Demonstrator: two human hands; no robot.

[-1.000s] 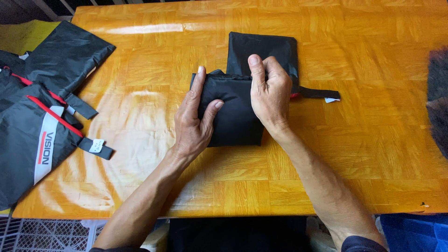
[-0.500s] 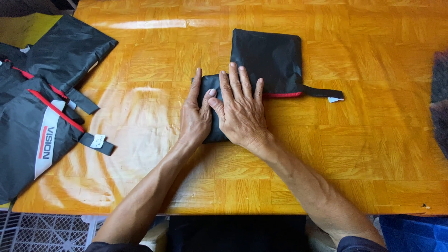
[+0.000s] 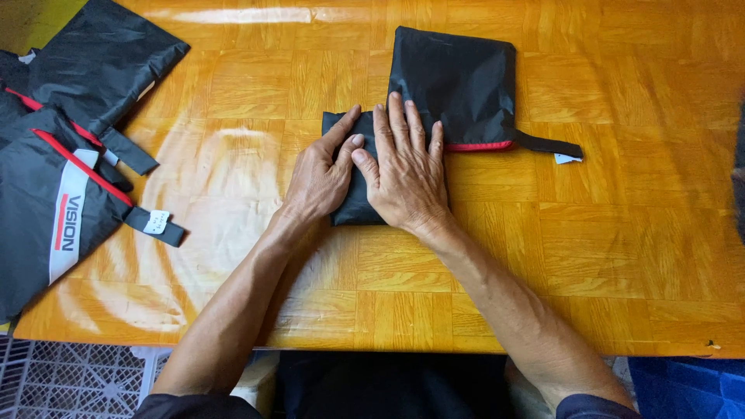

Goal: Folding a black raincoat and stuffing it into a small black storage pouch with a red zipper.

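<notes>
1. On the middle of the table (image 3: 621, 256), a little toward its far edge, lies a folded black bag (image 3: 454, 81) with a red trim line and a black strap that ends in a small white tag (image 3: 568, 158).
2. The left hand (image 3: 320, 177) lies flat on the near, narrower part of the bag, with the fingers together and pointing to the far edge; it pinches nothing.
3. The right hand (image 3: 407, 171) is spread and presses down just beside the left hand, and the two thumbs touch each other.
4. One second ago the right hand was holding the top fold with bent fingers, and the bag's near part was thicker and looser. Now that part is flatter and narrower, and both palms are on it.
5. I judge from this that a fold is just finished and the hands are pressing air and creases out, so the folding is well advanced.
6. At the left edge of the table lie more black bags (image 3: 62, 178) with red lines, straps and white tags, well apart from the hands.
7. Below the near left corner, a white plastic crate (image 3: 54, 384) is visible.
</notes>
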